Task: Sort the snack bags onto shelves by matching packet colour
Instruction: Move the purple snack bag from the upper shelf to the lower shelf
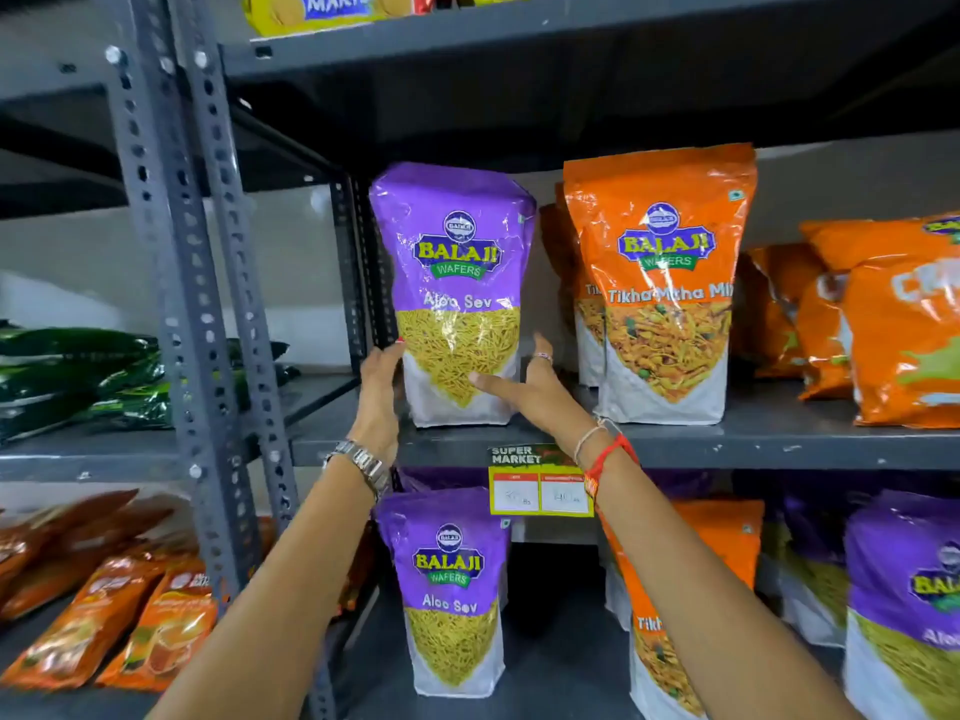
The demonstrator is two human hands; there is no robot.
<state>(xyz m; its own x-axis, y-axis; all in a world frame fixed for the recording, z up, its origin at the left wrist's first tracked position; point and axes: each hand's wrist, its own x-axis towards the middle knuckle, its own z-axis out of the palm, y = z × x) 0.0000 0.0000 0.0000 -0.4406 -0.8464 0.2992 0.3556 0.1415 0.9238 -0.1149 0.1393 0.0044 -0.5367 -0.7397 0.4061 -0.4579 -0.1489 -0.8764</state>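
Note:
A purple Aloo Sev bag [454, 262] stands upright on the middle shelf [675, 439], at its left end. My left hand [382, 392] grips its lower left side. My right hand [524, 387] holds its lower right side, thumb across the front. To its right on the same shelf stands an orange Tikha Mitha Mix bag [662, 283], with more orange packets [893, 324] further right. On the shelf below stand another purple Aloo Sev bag [449, 589], an orange bag [691, 589] partly behind my right arm, and a purple bag [904, 605] at the far right.
A grey perforated upright [192, 283] stands left of the bags. The neighbouring rack holds green packets [78, 376] and orange-brown sachets [104, 605] lower down. A yellow price tag [540, 485] hangs from the middle shelf's edge. Yellow Marie biscuit packs [322, 7] lie on the top shelf.

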